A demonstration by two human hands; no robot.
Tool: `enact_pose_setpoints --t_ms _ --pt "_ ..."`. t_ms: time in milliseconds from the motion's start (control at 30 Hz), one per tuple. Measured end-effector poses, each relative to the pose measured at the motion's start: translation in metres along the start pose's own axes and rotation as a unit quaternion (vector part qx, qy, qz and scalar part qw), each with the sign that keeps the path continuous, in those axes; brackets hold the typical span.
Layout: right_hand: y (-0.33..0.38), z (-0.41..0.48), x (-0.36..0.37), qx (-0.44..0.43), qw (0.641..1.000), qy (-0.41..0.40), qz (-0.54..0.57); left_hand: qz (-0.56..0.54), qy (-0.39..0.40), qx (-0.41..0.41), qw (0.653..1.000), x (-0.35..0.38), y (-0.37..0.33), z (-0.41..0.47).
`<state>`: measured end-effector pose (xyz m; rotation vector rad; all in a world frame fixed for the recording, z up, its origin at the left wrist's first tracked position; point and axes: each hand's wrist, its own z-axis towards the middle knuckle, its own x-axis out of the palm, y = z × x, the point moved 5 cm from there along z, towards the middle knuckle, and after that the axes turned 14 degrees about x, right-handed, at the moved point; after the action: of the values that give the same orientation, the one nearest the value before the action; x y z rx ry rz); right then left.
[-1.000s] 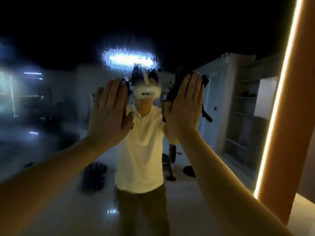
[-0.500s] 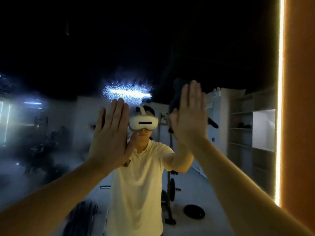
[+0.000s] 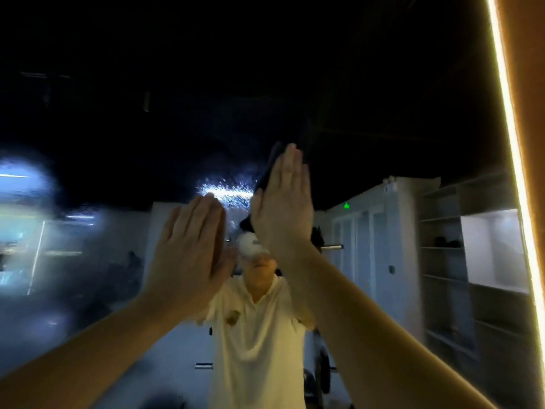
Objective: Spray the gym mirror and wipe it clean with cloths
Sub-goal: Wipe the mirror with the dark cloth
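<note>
Item count:
- Hands: two, one left hand (image 3: 188,249) and one right hand (image 3: 283,211).
- Cloths in view: one dark cloth (image 3: 267,175), under the right hand.
- One mirror (image 3: 103,290).
- One lit strip (image 3: 512,137) on its right edge.
- In the reflection: one person (image 3: 256,343) and one green sign (image 3: 346,205).

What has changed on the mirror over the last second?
Both hands slid up the mirror and drew closer together. The right hand, pressing the dark cloth, rose furthest, with its fingertips now above the droplet patch. The left hand now reaches that patch's lower edge. Nothing was grasped or let go. Both hands stay flat with straight fingers, and the haze on the left remains.
</note>
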<state>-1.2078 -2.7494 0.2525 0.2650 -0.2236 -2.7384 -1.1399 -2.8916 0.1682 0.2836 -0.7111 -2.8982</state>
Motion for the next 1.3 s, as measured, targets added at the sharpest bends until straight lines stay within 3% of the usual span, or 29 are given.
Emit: enact_pose_setpoints --t_ms 167,233,433,533,600,667,867,1067,1200,1300 --pt "0.054 -0.035 0.012 -0.214 0.975 0.03 -0.043 -0.002 -0.02 -0.033 0.999 0.005 0.013 -0.018" --pt "0.032 -0.028 0.01 -0.225 0.972 0.023 -0.063 0.001 -0.011 -0.031 0.999 0.013 0.01 -0.022" --pt "-0.118 0.001 -0.007 -0.036 0.998 0.016 -0.057 -0.006 0.006 -0.038 0.999 0.04 0.002 -0.028" --pt "-0.19 -0.007 -0.011 0.105 0.994 0.009 -0.031 -0.006 0.011 -0.038 0.999 0.044 0.003 -0.029" --pt "-0.201 -0.02 -0.009 0.191 0.981 0.001 -0.003 -0.013 0.011 -0.035 0.999 0.044 0.005 -0.031" --pt "-0.181 -0.031 -0.005 0.215 0.977 -0.001 0.009 -0.016 0.015 -0.036 0.999 0.044 0.006 -0.032" --pt "-0.05 -0.059 0.012 0.053 0.998 0.015 -0.008 -0.042 0.026 -0.02 0.999 0.03 0.012 -0.037" --pt "0.047 -0.118 0.026 -0.126 0.99 0.063 0.004 -0.04 -0.009 -0.02 0.999 0.004 0.007 -0.09" --pt "0.041 -0.156 0.034 -0.264 0.96 0.092 -0.021 -0.045 -0.006 -0.029 0.999 0.003 -0.004 -0.106" --pt "-0.011 -0.144 0.029 -0.233 0.968 0.089 -0.03 -0.049 0.014 0.003 0.999 0.012 -0.025 -0.104"
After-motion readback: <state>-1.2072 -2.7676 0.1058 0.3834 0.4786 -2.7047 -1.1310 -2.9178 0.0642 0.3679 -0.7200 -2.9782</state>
